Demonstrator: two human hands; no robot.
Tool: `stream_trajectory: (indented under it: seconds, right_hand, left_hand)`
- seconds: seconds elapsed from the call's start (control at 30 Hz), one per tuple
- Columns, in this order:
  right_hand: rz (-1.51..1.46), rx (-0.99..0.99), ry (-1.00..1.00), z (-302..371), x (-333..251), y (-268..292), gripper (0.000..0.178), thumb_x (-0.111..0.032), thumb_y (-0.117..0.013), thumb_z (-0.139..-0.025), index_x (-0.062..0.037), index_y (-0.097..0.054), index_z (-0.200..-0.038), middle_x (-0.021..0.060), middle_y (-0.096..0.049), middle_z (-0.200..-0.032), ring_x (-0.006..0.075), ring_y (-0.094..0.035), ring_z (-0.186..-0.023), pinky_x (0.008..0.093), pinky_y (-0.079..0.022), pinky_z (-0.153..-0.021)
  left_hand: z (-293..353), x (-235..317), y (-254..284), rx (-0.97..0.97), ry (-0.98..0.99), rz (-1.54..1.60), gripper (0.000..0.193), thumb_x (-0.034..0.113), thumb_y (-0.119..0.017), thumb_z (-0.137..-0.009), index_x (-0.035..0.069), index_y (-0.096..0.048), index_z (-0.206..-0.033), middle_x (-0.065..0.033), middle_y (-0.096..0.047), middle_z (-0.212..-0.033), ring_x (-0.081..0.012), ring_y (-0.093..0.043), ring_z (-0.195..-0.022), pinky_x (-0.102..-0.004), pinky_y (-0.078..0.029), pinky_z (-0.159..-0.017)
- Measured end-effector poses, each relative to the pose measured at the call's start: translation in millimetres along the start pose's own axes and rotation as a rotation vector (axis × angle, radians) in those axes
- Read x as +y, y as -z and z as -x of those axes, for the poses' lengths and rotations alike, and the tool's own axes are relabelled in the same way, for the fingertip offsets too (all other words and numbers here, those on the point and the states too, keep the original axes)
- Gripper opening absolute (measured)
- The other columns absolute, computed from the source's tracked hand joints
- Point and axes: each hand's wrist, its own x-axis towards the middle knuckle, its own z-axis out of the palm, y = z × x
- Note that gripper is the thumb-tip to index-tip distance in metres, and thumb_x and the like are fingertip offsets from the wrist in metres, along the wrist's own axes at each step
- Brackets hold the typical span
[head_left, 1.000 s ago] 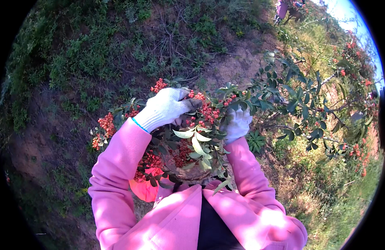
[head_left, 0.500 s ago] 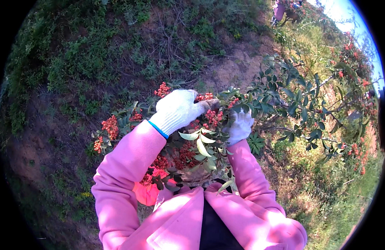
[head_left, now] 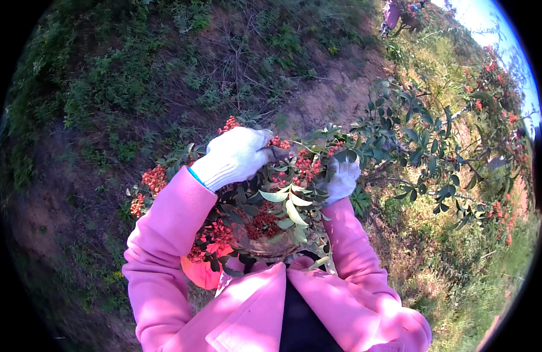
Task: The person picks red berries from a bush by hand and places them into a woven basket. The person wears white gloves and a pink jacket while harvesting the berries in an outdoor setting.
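My left hand [head_left: 239, 154], in a white knit glove with dirt-darkened fingertips, has its fingers closed at a small cluster of red berries [head_left: 279, 142]. On the right, my gloved right hand [head_left: 341, 179] is curled round a leafy branch, its fingers partly hidden by leaves. More red berries [head_left: 306, 167] hang between the two hands, with pale green leaves [head_left: 291, 205] just below them. Close to my body, a woven basket [head_left: 274, 251] holds red berries, partly covered by foliage. Left of the basket, more berries [head_left: 218, 233] lie over a bright red-pink item [head_left: 202, 273].
Berry-laden twigs [head_left: 155, 179] reach out to the left under my forearm. Leafy branches [head_left: 423, 141] spread to the right, with more red-berried bushes [head_left: 502, 217] beyond. A weedy slope with bare soil [head_left: 335, 97] rises ahead. Someone in pink [head_left: 392, 14] is far off at upper right.
My left hand has shifted slightly left and down, uncovering more of the berries between the hands. My right hand stays nearly in place; the pale leaves have swung a little right and downward.
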Motion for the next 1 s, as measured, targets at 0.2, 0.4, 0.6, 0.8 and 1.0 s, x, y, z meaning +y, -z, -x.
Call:
stream_trajectory:
  seconds: [0.2, 0.4, 0.6, 0.8, 1.0]
  right_hand:
    - [0.038, 0.042, 0.069, 11.6, 12.4, -16.1, 0.054, -0.024, -0.067, -0.061, -0.0150, -0.053, -0.113, 0.0184, -0.050, -0.118, 0.0460, -0.042, -0.112, 0.0559, -0.035, -0.092]
    - [0.089, 0.167, 0.026, 9.1, 7.8, -12.8, 0.048, -0.028, -0.064, -0.069, -0.0209, -0.053, -0.116, 0.0040, -0.049, -0.122, 0.0354, -0.041, -0.120, 0.0525, -0.038, -0.089]
    - [-0.011, 0.102, 0.053, 2.5, 4.6, -11.6, 0.058, -0.025, -0.067, -0.066, -0.0212, -0.049, -0.121, 0.0102, -0.051, -0.119, 0.0394, -0.046, -0.113, 0.0537, -0.039, -0.086]
    - [0.016, 0.080, 0.046, -0.6, 3.8, -14.4, 0.060, -0.026, -0.070, -0.058, -0.0177, -0.053, -0.116, 0.0147, -0.051, -0.112, 0.0432, -0.043, -0.114, 0.0539, -0.037, -0.086]
    - [0.132, -0.013, -0.028, 6.5, 14.8, -24.9, 0.061, -0.044, -0.067, -0.068, -0.0203, -0.052, -0.122, 0.0019, -0.051, -0.123, 0.0304, -0.042, -0.118, 0.0523, -0.032, -0.093]
  left_hand:
    - [8.2, -15.5, -8.4, -0.230, 0.054, 0.609, 0.039, 0.041, -0.065, -0.085, 0.004, -0.062, -0.100, 0.0024, -0.055, -0.064, -0.0040, -0.050, -0.049, -0.0212, -0.040, -0.045]
    - [15.4, -16.2, -1.8, -0.262, 0.034, 0.662, 0.029, 0.030, -0.062, -0.088, 0.003, -0.063, -0.099, 0.0024, -0.057, -0.064, -0.0037, -0.050, -0.048, -0.0189, -0.039, -0.044]
    - [61.3, -9.3, 32.2, -0.172, -0.183, 1.069, 0.037, 0.007, -0.064, -0.068, -0.001, -0.059, -0.104, -0.0093, -0.066, -0.084, -0.0146, -0.061, -0.062, -0.0271, -0.051, -0.054]
    - [122.7, -74.2, 12.6, 0.064, -0.361, 1.245, 0.036, 0.019, -0.054, -0.086, 0.006, -0.052, -0.120, -0.0132, -0.056, -0.118, -0.0266, -0.061, -0.098, -0.0435, -0.054, -0.078]
    - [150.5, 14.0, -48.4, -0.084, -0.222, 0.277, 0.033, 0.022, -0.066, -0.072, 0.009, -0.067, -0.103, -0.0095, -0.066, -0.087, -0.0263, -0.065, -0.073, -0.0326, -0.051, -0.062]
